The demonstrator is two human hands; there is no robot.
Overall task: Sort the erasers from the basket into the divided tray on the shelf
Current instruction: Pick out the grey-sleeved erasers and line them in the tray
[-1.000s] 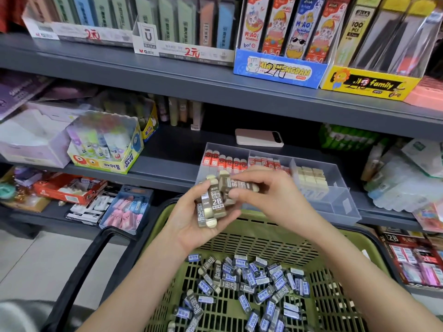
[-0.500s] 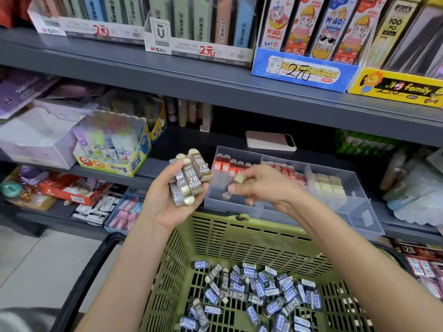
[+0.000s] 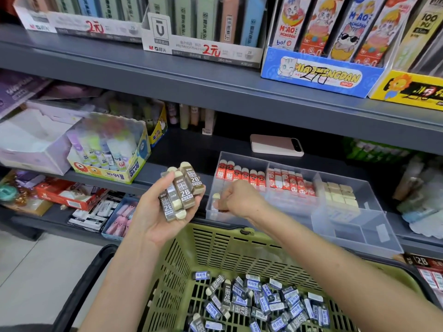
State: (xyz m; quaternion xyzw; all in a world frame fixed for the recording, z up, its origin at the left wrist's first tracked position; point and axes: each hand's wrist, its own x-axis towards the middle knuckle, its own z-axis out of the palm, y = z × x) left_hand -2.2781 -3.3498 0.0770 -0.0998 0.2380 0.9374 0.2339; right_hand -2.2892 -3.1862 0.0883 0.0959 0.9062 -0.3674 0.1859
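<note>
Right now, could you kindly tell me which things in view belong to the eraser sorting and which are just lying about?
Job: left hand holding 2B erasers; right hand pinching a single eraser at the divided tray; green basket of loose erasers.
Lying about: phone; glue stick box; blue cat display box.

2 hands [image 3: 239,200], 1 basket [image 3: 215,238], 1 tray [image 3: 347,227], 1 phone [image 3: 275,144], approx 4 erasers [image 3: 184,191] in L hand [image 3: 153,214]
</note>
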